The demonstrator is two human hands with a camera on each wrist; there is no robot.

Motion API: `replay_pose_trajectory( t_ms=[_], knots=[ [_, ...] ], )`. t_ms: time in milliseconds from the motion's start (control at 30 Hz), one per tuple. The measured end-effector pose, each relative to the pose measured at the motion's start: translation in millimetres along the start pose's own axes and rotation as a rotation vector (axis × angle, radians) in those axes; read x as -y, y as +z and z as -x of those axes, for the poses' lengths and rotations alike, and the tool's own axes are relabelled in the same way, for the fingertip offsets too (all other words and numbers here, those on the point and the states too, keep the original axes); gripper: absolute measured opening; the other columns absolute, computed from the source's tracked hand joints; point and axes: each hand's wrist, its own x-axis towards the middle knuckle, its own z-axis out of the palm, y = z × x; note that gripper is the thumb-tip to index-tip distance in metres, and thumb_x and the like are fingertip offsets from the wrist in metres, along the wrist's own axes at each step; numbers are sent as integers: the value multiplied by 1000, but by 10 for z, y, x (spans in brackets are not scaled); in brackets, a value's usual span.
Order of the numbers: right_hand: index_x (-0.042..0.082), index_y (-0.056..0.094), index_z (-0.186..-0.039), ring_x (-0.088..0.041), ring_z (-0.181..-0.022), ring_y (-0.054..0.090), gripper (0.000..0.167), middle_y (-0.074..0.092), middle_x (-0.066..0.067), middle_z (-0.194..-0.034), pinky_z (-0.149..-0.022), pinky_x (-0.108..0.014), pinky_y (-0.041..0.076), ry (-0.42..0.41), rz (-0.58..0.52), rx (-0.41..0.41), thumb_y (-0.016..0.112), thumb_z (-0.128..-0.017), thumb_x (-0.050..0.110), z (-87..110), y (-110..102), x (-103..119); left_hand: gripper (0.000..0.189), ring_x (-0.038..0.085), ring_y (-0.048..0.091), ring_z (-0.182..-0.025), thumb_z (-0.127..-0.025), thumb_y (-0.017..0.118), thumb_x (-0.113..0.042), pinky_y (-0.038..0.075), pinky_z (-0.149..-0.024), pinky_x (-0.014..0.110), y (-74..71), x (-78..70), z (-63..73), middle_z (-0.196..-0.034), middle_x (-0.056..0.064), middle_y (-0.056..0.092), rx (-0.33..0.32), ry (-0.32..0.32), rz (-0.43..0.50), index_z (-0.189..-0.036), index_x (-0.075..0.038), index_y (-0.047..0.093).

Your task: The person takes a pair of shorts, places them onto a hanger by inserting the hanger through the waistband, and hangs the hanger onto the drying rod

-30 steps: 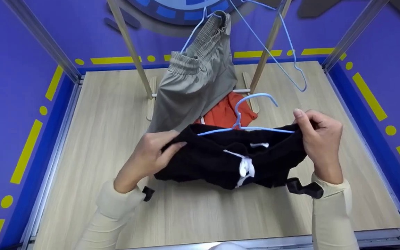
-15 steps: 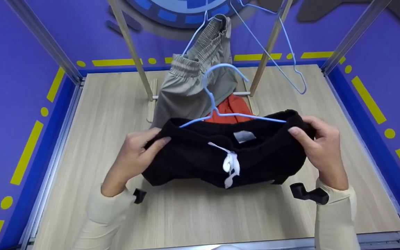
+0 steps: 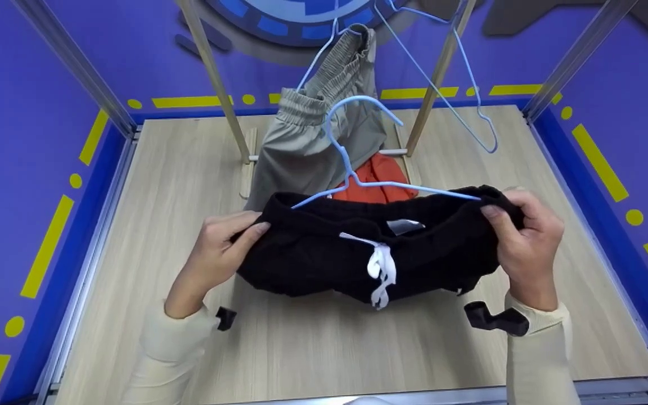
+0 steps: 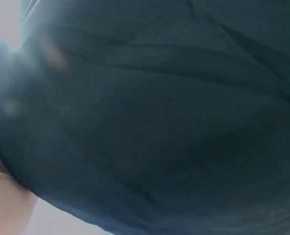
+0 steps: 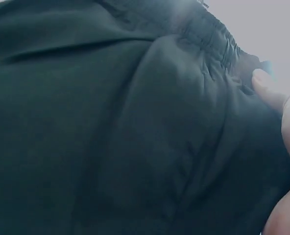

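A pair of black shorts (image 3: 307, 253) with a white drawstring (image 3: 381, 267) hangs stretched between my two hands. My left hand (image 3: 211, 259) pinches one end of the waistband, thumb in front. At the other end, my right hand (image 3: 532, 253) grips the waistband the same way. Inside the waist opening sits a blue hanger (image 3: 391, 184), its hook standing up above the cloth; the ends of its arms are hidden by the fabric. Dark cloth of the shorts (image 4: 150, 117) fills the left wrist view. In the right wrist view, my right thumb (image 5: 267, 88) presses the gathered waistband.
Behind the shorts, grey-green pants (image 3: 301, 146) hang on another blue hanger (image 3: 315, 59). Orange cloth (image 3: 377, 180) lies beneath them, between the wooden uprights of a rack (image 3: 433, 84). A bare blue hanger (image 3: 459, 112) hangs at the right. Blue walls (image 3: 611, 112) enclose the wooden table (image 3: 313, 360).
The hanger and its hook have shifted left and up, showing more above the waistband. My left hand has moved left and my right hand slightly right and down, both keeping hold of the shorts.
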Motion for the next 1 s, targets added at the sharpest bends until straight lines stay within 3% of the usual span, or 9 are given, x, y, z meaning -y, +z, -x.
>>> replay_pose_trajectory(
  t_ms=[133, 267, 367, 433, 667, 833, 1000],
  knots=[
    [-12, 63, -76, -3, -72, 55, 9, 64, 4, -77, -69, -15, 42, -22, 174, 156, 71, -78, -9, -27, -73, -13, 23, 13, 70, -87, -83, 63, 12, 53, -80, 19, -9, -10, 4, -90, 11, 74, -50, -5, 37, -97, -3, 75],
    [-1, 70, -80, -1, -75, 54, 6, 64, -2, -74, -73, -13, 41, -77, 340, 274, 76, -77, -2, -22, -121, -34, 23, 13, 66, -72, -81, 66, 13, 51, -70, 19, -15, -53, -33, -82, 11, 72, -62, 36, 68, -95, -1, 76],
    [3, 72, -82, 0, -77, 55, 7, 65, -6, -73, -75, -12, 41, -110, 388, 318, 77, -77, 3, -15, -100, -16, 22, 14, 62, -65, -79, 67, 15, 49, -65, 20, -10, -89, -63, -76, 11, 70, -68, 60, 118, -91, -1, 76],
    [4, 72, -81, 2, -77, 57, 6, 67, -8, -73, -76, -11, 42, -119, 394, 297, 78, -77, 4, -7, -77, 5, 21, 14, 61, -64, -78, 66, 15, 49, -64, 20, -4, -108, -77, -74, 11, 69, -67, 64, 142, -87, -1, 76],
    [-6, 68, -71, 7, -73, 60, 14, 67, -12, -68, -72, -11, 45, -102, 327, 36, 77, -76, 4, 3, -37, 70, 18, 14, 63, -68, -79, 65, 14, 50, -68, 20, -21, -93, -77, -73, 10, 68, -101, 59, 139, -81, -2, 74],
    [-9, 66, -69, 5, -72, 61, 17, 68, 4, -72, -71, -13, 45, -75, 287, 8, 77, -76, 2, -16, -66, 59, 18, 17, 65, -72, -80, 67, 13, 51, -73, 21, -49, -45, -58, -77, 10, 70, -71, 59, 117, -86, -2, 75],
    [-8, 67, -70, 2, -70, 60, 13, 67, 1, -71, -69, -13, 44, -59, 227, 57, 77, -75, -2, -18, -118, 43, 22, 18, 65, -81, -79, 67, 13, 51, -81, 22, -94, -22, -50, -84, 9, 71, -10, 40, 80, -93, -3, 75]
  ],
)
